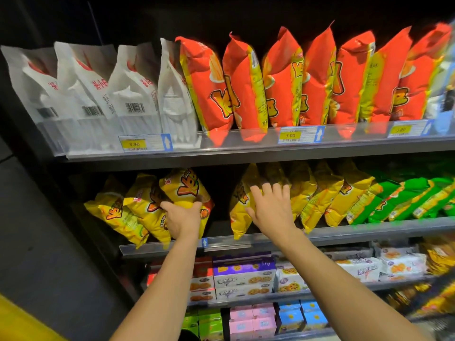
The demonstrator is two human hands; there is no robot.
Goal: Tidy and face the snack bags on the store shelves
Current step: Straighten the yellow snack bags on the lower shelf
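In the head view the work is on the middle shelf, and the blue arrow tag (204, 242) on the shelf rail (344, 236) marks the spot. Just above and left of the tag, the left hand (183, 219) has its fingers curled over the lower half of a front-facing yellow bag (187, 187), gripping it from below with the thumb on the near side. Above and right of the tag, the right hand (272, 209) lies flat with fingers straight and spread, pressing against a leaning yellow bag (240, 200) and holding nothing. Straight above the tag a dark gap splits the yellow stock. Further left of the tag, two slumped yellow bags (128, 212) sag forward over the rail; further right, the row of yellow bags (320, 193) leans edge-on, and beyond it are green bags (406, 198). The step in hand looks like closing that gap and squaring the fronts. To do it well, I would keep the grip low on the held bag so the air-filled top is not crushed, then seat its bottom edge behind the rail above the tag with the logo outward. The flat right palm seems best used as a bookend, easing the leaning bag upright and towards the tag with gentle, even pressure rather than a shove, since puffed bags slide and topple easily. The slumped pair left of the tag probably needs lifting back behind the rail afterwards.
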